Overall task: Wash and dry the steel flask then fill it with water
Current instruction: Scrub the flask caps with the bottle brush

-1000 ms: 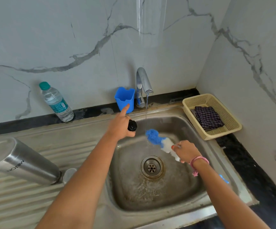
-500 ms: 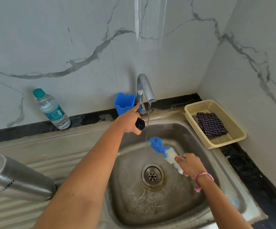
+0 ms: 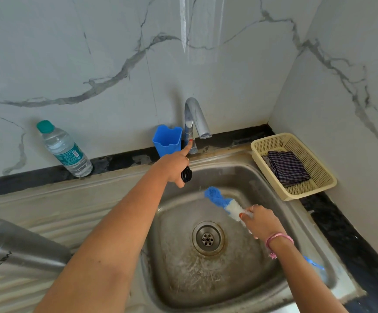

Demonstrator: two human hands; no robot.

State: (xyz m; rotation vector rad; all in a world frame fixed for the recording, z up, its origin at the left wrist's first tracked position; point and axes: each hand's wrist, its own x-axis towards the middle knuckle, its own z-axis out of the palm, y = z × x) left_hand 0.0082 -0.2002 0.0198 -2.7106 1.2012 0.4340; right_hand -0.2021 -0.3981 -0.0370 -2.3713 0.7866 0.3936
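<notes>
Two hands are busy over the sink (image 3: 280, 184), and the main change since a second ago is at the tap (image 3: 194, 116): a thin stream ran from the spout then, and now none shows. The left hand (image 3: 174, 166) has reached up from above the basin, its index finger stretched out to touch the tap's lever, while the other fingers curl round a small black cap (image 3: 186, 174). The water seems to have just been turned off, which suggests the rinsing of the brush and cap is over and drying may come next.

The right hand (image 3: 260, 222) holds the bottle brush (image 3: 223, 203) close under its bristles, fingers wrapped round the stem, the blue and white head pointing up-left over the basin much as before.

The steel flask (image 3: 18, 247) lies on its side on the ribbed draining board at the left, well apart from both hands; whether anything is inside cannot be told.

The basin holds only a wet film around the drain (image 3: 207, 238). The blue cup (image 3: 167, 139) beside the tap looks empty from this angle. The cream basket (image 3: 314, 188) on the right holds a folded checked cloth (image 3: 287, 167). The plastic water bottle (image 3: 64, 150) stands capped against the wall, nearly full.
</notes>
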